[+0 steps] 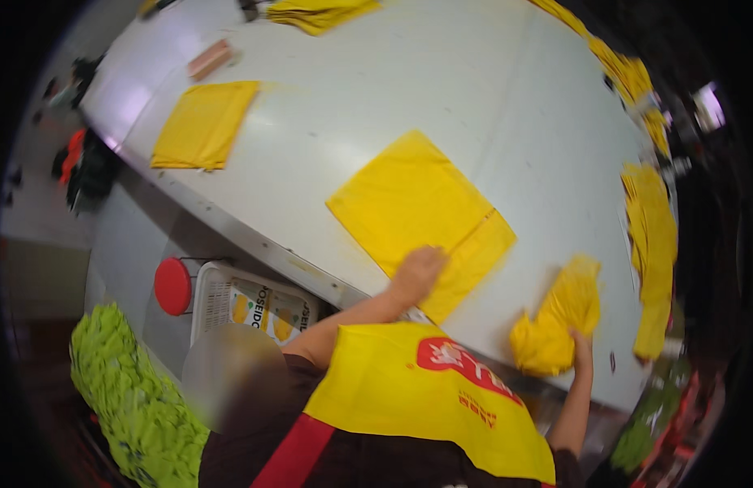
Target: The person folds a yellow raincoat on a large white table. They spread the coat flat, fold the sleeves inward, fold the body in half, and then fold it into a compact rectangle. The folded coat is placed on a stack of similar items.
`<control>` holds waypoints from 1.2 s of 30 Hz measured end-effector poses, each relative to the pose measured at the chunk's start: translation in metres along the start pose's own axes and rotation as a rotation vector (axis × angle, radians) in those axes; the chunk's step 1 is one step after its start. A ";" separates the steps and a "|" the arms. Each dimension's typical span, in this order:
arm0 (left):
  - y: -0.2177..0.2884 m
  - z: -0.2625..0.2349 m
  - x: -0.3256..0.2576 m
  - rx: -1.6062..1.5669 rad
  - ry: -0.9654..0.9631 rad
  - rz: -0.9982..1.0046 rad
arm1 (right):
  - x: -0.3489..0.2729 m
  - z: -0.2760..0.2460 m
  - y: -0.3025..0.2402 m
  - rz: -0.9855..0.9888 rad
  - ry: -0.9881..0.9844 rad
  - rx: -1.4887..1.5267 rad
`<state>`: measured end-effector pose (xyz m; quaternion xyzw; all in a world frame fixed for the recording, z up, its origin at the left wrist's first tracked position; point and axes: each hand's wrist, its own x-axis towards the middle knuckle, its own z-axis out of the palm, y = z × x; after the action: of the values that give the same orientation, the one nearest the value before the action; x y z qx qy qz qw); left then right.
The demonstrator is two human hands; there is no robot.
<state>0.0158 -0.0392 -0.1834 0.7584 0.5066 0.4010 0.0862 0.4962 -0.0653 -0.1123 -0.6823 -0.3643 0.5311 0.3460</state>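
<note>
A flat, square-folded yellow cloth (pixel 413 195) with a seam band near its right side lies on the pale table in front of me. My left hand (pixel 420 272) rests on its near edge, fingers curled against the fabric; their tips are blurred. To the right, a bunched yellow cloth (pixel 559 313) is crumpled at the table's near edge. My right hand (pixel 583 350) grips its right side, with the fingers partly hidden by the folds. The two cloths lie apart from each other.
Another folded yellow cloth (pixel 206 126) lies at the left, near a pinkish block (pixel 210 59). More yellow cloth sits at the far edge (pixel 324 12) and right edge (pixel 653 244). Below the left edge are a white basket (pixel 204 297), a red round seat (pixel 172 286) and lime-green fabric (pixel 124 390).
</note>
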 end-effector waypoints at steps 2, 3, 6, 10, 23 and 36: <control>-0.002 0.004 -0.006 0.088 0.061 -0.125 | -0.007 0.022 -0.023 -0.069 -0.038 -0.010; 0.002 -0.003 -0.001 0.040 0.022 -0.134 | -0.007 0.022 -0.024 -0.087 -0.063 0.006; 0.010 -0.014 0.002 0.065 -0.117 -0.139 | -0.013 0.030 -0.038 -0.088 -0.105 0.016; 0.012 -0.020 0.002 0.143 -0.149 0.005 | -0.014 0.042 -0.054 -0.033 -0.217 -0.075; 0.025 -0.027 0.035 -0.184 0.082 -0.519 | -0.008 0.181 -0.144 -0.573 -0.860 -1.220; 0.076 -0.067 0.055 -0.211 -0.019 -0.101 | 0.021 0.200 -0.153 -0.304 -0.704 -1.071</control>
<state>0.0308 -0.0474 -0.0694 0.7223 0.4984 0.4399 0.1908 0.2849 0.0458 -0.0297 -0.4865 -0.7620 0.4130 -0.1102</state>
